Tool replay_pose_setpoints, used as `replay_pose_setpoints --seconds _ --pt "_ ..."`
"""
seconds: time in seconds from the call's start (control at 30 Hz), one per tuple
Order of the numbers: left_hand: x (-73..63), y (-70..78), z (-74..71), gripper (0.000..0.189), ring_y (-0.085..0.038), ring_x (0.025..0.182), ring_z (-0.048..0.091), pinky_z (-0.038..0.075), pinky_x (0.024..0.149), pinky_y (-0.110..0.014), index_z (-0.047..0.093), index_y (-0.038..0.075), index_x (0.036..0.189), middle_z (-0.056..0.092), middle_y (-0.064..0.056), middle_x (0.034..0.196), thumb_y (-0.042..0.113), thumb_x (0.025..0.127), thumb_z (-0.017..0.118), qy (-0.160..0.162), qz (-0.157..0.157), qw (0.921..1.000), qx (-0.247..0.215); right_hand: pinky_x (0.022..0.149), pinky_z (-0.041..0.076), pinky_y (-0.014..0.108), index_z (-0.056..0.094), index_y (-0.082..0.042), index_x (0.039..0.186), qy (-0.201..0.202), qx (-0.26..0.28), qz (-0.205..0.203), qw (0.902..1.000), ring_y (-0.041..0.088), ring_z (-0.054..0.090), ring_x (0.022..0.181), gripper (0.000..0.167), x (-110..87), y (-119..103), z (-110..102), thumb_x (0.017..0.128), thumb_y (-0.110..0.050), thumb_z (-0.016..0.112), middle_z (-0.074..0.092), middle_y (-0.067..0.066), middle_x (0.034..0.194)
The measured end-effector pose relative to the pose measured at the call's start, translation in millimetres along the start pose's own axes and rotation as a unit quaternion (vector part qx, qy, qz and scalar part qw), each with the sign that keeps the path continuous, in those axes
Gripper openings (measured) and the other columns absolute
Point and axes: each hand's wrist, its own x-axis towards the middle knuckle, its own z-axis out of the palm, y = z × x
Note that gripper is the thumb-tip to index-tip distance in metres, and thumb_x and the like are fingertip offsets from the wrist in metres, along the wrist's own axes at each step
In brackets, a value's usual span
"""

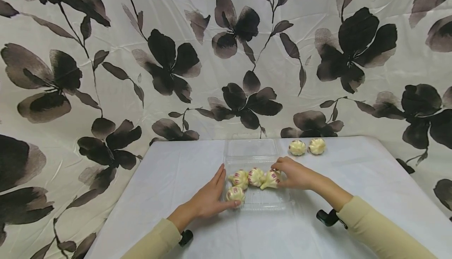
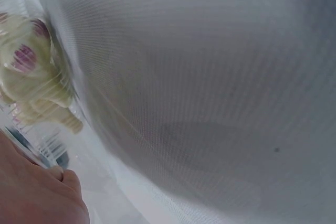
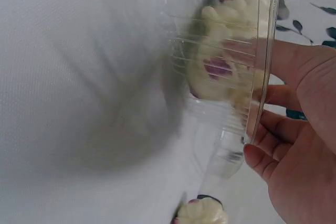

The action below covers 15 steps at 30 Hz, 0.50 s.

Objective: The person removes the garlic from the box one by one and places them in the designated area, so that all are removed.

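A clear plastic clamshell container (image 1: 266, 200) lies on the table with its lid (image 1: 252, 148) folded back behind it. Inside are several garlic bulbs (image 1: 256, 177), cream with purple streaks. My right hand (image 1: 294, 174) reaches over the right wall and holds the rightmost garlic bulb (image 1: 271, 179), its stem toward the front left. In the right wrist view that bulb (image 3: 218, 72) shows through the ribbed wall, with fingers at the rim. My left hand (image 1: 209, 197) rests along the container's left side, fingers straight, its thumb across the front-left bulb (image 1: 235, 194).
Two more garlic bulbs (image 1: 297, 148) (image 1: 317, 146) sit at the back of the white-covered table (image 1: 176, 172), right of the lid. A floral cloth (image 1: 197, 74) hangs behind the table. Dark camera mounts (image 1: 328, 217) show at both wrists.
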Motion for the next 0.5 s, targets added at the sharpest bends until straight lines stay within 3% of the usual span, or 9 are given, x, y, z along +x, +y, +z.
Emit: replay_pose_setpoints --seconds 0.3,0.5 --pt "0.6 1.7 -1.2 0.123 -0.034 0.154 0.022 0.033 0.12 -0.047 0.004 0.0 0.163 -0.005 -0.011 0.172 0.082 0.086 0.054 0.001 0.001 1.0 0.004 0.081 0.049 0.037 0.071 -0.005 0.118 -0.026 0.013 -0.007 0.9996 0.023 0.056 0.095 0.048 1.0 -2.4 -3.3 0.079 -0.026 0.09 0.06 -0.002 0.097" --pt "0.9 1.8 -0.6 0.123 -0.034 0.153 0.023 0.033 0.119 -0.048 0.005 0.0 0.163 -0.005 -0.011 0.172 0.083 0.086 0.054 0.0 -0.002 1.0 0.003 0.094 0.05 0.045 0.071 -0.007 0.118 -0.035 0.017 -0.001 0.9993 0.024 0.058 0.106 0.049 0.0 -1.4 -2.8 0.079 -0.031 0.09 0.066 0.001 0.111"
